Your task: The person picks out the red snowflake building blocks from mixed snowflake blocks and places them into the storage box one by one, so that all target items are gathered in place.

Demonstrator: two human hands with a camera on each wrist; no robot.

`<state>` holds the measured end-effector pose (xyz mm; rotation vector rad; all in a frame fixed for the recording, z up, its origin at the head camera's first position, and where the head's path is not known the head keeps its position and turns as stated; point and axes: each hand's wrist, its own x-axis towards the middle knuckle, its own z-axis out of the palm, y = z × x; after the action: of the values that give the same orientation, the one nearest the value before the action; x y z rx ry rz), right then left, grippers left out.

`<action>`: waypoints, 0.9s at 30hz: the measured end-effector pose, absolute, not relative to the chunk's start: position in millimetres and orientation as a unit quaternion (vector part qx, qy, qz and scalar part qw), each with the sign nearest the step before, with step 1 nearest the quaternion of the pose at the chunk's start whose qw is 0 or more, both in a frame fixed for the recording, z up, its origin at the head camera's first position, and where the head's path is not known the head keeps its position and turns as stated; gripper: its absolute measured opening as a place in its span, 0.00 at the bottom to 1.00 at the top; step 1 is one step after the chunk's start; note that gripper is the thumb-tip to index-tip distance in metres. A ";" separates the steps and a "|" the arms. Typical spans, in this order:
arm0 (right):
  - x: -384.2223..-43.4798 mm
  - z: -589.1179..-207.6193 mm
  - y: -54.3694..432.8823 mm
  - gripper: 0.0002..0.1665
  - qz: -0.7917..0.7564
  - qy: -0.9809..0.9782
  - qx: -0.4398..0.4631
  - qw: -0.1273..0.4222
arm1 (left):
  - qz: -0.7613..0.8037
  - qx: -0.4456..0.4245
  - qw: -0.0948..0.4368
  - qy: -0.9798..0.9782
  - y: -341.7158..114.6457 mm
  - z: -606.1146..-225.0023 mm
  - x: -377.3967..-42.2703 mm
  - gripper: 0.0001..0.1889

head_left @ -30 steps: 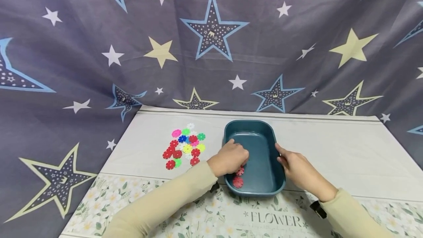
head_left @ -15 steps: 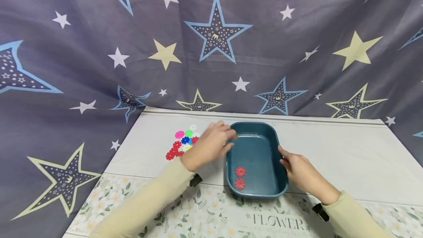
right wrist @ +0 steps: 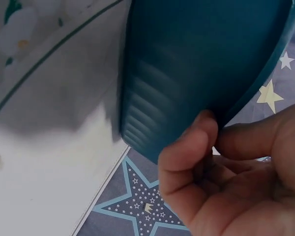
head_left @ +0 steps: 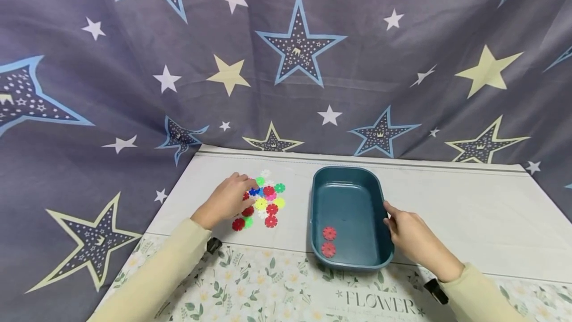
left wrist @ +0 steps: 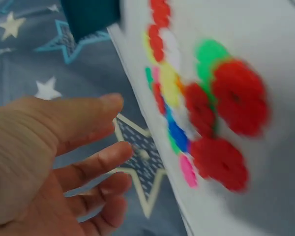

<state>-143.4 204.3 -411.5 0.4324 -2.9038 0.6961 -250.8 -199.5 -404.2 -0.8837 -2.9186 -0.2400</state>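
My left hand [head_left: 229, 197] hovers at the left side of a pile of flower-shaped plastic discs, its fingers relaxed and nothing between them. In the left wrist view, the thumb and fingers of the left hand [left wrist: 83, 162] are spread apart, beside blurred red discs [left wrist: 238, 96]. The pile mixes red [head_left: 270, 221], yellow, green, blue, pink and white pieces. My right hand [head_left: 413, 235] pinches the right rim of a dark teal rectangular tub [head_left: 316, 212]. Thumb and curled fingers meet at that rim in the right wrist view. Two red discs [head_left: 328, 241] lie in the tub's near left corner.
A white tablecloth [head_left: 451, 212] with a floral front band [head_left: 250, 282] covers the table. Behind it hangs a dark curtain [head_left: 366, 73] printed with stars, meeting the table's back edge. The tub stands right of the pile.
My left hand has come out of the tub and moved left to the disc pile. The right hand stays on the rim. The head view has shifted slightly.
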 end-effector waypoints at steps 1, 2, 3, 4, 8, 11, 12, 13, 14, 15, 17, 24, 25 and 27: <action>-143.5 -411.5 204.3 0.25 0.230 -0.961 0.138 0.063 | -0.077 -0.283 0.031 -0.955 -203.9 -406.7 -251.2 0.16; -143.8 -411.5 204.3 0.25 0.228 -0.962 0.135 0.067 | -0.077 -0.278 0.021 -0.957 -207.7 -409.0 -251.7 0.16; -144.3 -411.7 204.5 0.25 0.225 -0.963 0.131 0.071 | -0.077 -0.275 0.011 -0.958 -210.9 -410.7 -251.9 0.17; -144.8 -411.7 204.6 0.25 0.224 -0.963 0.128 0.074 | -0.077 -0.271 0.000 -0.959 -213.5 -412.0 -252.0 0.17; -146.8 -411.6 205.2 0.25 0.222 -0.964 0.122 0.081 | -0.081 -0.253 -0.043 -0.963 -218.8 -415.5 -251.4 0.19; -147.7 -411.5 205.0 0.25 0.224 -0.963 0.121 0.083 | -0.083 -0.245 -0.066 -0.964 -220.1 -418.2 -251.1 0.18; -147.9 -411.6 204.8 0.24 0.224 -0.963 0.120 0.085 | -0.085 -0.246 -0.068 -0.963 -220.5 -419.5 -251.3 0.17; -147.6 -411.6 204.9 0.24 0.224 -0.964 0.120 0.085 | -0.087 -0.249 -0.067 -0.962 -220.3 -420.9 -251.5 0.15; -147.3 -411.7 205.0 0.24 0.224 -0.963 0.119 0.086 | -0.090 -0.255 -0.065 -0.961 -220.1 -422.4 -251.9 0.13; -147.1 -411.8 205.0 0.24 0.224 -0.963 0.118 0.085 | -0.091 -0.262 -0.060 -0.959 -219.9 -423.9 -252.3 0.11; -146.7 -411.8 204.8 0.24 0.225 -0.964 0.117 0.085 | -0.096 -0.271 -0.053 -0.956 -218.9 -426.3 -253.4 0.08; -146.9 -411.3 202.7 0.23 0.225 -0.965 0.109 0.080 | -0.101 -0.277 -0.070 -0.953 -213.4 -429.1 -256.6 0.08; -147.0 -411.3 202.4 0.23 0.225 -0.965 0.109 0.079 | -0.103 -0.277 -0.071 -0.953 -212.8 -429.6 -256.6 0.09; -147.0 -411.2 201.7 0.23 0.226 -0.965 0.110 0.079 | -0.104 -0.276 -0.071 -0.953 -211.3 -430.4 -256.2 0.08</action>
<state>-147.0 201.7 -411.2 0.3296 -2.8879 0.6759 -256.2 -211.3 -430.4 -0.9079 -3.1370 -0.3430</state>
